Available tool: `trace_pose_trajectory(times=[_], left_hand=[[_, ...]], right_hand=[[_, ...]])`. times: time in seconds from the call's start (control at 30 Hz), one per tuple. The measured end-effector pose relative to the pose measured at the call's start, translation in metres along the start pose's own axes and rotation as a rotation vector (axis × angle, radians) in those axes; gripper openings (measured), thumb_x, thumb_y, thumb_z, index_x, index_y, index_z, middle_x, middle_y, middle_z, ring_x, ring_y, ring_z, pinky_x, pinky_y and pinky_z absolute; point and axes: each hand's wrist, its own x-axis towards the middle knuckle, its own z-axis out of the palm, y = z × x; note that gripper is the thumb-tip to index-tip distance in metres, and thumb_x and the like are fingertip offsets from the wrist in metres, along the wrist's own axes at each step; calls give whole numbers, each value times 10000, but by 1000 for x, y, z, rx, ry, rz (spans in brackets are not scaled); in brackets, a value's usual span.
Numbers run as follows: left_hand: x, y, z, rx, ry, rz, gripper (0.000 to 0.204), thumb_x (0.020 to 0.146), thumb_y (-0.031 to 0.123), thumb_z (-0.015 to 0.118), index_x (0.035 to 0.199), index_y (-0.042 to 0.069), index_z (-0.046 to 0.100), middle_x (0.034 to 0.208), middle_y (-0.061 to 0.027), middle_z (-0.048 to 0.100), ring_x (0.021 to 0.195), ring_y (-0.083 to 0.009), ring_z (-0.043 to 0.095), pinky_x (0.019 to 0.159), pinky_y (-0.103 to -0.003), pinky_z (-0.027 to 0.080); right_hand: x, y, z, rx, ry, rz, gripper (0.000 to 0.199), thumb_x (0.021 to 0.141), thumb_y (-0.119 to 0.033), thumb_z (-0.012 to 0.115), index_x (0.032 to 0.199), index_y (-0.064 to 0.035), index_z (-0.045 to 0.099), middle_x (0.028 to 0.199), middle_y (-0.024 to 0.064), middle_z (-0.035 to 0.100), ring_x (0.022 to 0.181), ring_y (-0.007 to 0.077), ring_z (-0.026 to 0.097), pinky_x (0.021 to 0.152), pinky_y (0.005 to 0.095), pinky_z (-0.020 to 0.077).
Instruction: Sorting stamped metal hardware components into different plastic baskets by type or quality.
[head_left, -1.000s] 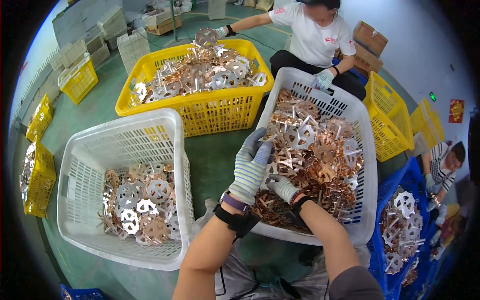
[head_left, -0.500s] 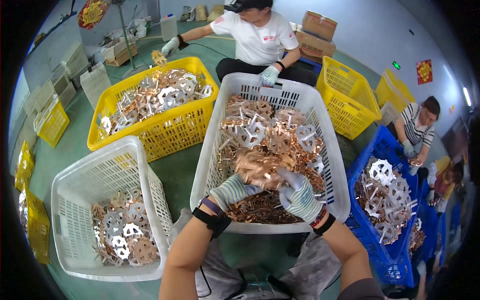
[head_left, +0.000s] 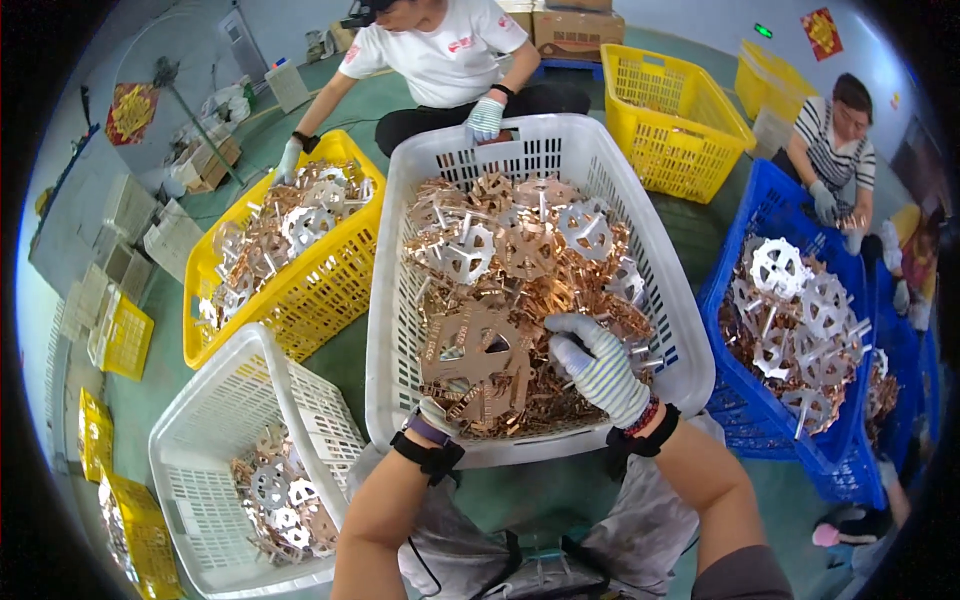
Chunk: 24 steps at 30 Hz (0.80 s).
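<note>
Since before, both hands dropped nearer. Left hand grips copper stamped plate; right hand presses beside it; white basket remains mostly full.

Striped knit glove on right hand, black wrist straps, bare forearms

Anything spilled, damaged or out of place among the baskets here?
Nothing stands out. The copper parts lie in a loose heap inside the big white basket, none over the rim. The left hand sits mostly hidden under a wheel-shaped copper piece; the right hand rests on the heap beside it.
</note>
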Motion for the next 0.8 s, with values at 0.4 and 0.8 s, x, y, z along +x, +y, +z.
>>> trace_pose_trajectory(times=[0.4, 0.8], left_hand=[[-17, -5, 50, -584, 150, -233, 470, 872, 425, 479, 1296, 227, 515, 1362, -58, 490, 1263, -266, 440, 1048, -459, 316], [-59, -3, 121, -2060, -173, -903, 244, 786, 263, 627, 985, 122, 650, 953, -98, 674, 859, -263, 636, 779, -398, 502]], right_hand=[[-13, 1, 18, -219, -133, -258, 133, 831, -88, 652, 945, -24, 626, 907, 87, 626, 805, 199, 604, 724, 312, 490], [-8, 6, 38, -450, -442, -438, 286, 800, -203, 677, 1028, -74, 562, 895, 119, 629, 832, 307, 611, 769, 414, 454]])
